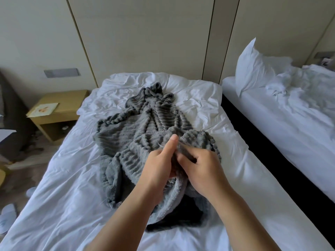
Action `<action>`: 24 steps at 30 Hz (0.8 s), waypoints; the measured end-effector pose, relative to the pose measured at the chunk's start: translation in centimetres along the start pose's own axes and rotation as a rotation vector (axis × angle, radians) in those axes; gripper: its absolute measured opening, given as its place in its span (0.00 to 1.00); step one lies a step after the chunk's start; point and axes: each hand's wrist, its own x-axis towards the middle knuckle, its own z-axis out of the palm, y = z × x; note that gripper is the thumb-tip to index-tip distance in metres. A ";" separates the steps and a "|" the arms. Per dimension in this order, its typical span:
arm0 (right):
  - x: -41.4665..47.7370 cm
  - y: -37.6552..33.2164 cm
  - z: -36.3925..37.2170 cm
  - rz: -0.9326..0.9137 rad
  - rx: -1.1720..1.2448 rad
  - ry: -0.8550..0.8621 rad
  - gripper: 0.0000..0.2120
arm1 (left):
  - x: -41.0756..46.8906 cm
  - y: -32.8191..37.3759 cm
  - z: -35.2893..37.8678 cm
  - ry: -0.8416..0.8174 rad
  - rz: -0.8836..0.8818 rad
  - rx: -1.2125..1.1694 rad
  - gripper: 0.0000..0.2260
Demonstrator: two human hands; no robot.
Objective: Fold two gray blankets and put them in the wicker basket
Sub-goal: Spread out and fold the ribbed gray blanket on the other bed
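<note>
Fleece like this handles soft, light and limp. On the white-sheeted bed point(63, 178), the crumpled gray ribbed plush blanket point(134, 134) lies mid-frame. Your left hand point(157, 167), thumb raised, and your right hand point(203, 167) both pinch its near edge. Take hold at the corners, because I expect the middle to sag.

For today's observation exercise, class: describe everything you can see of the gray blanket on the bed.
The gray blanket is plush, ribbed fabric, unfolded and crumpled in a long heap on the white bed. The left grip and right grip pinch a raised edge at its near end; a darker layer shows underneath there.
</note>
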 end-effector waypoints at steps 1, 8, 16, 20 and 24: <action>0.0 0.1 0.0 -0.009 -0.016 -0.034 0.08 | -0.1 0.0 -0.1 0.020 0.000 0.034 0.36; -0.2 0.5 0.6 -0.135 -0.116 -0.192 0.20 | 0.5 0.0 -0.3 0.149 -0.084 -0.013 0.24; -1.0 2.8 2.9 -0.134 -0.015 0.231 0.30 | 1.2 1.3 -1.4 0.176 -0.087 -0.383 0.14; 1.2 5.2 3.0 0.026 -0.246 0.276 0.17 | 2.4 3.8 -4.0 0.284 -0.067 -0.591 0.11; 3.3 8.9 1.0 0.170 -0.455 0.244 0.17 | 3.2 6.6 -9.4 0.506 0.067 -0.780 0.09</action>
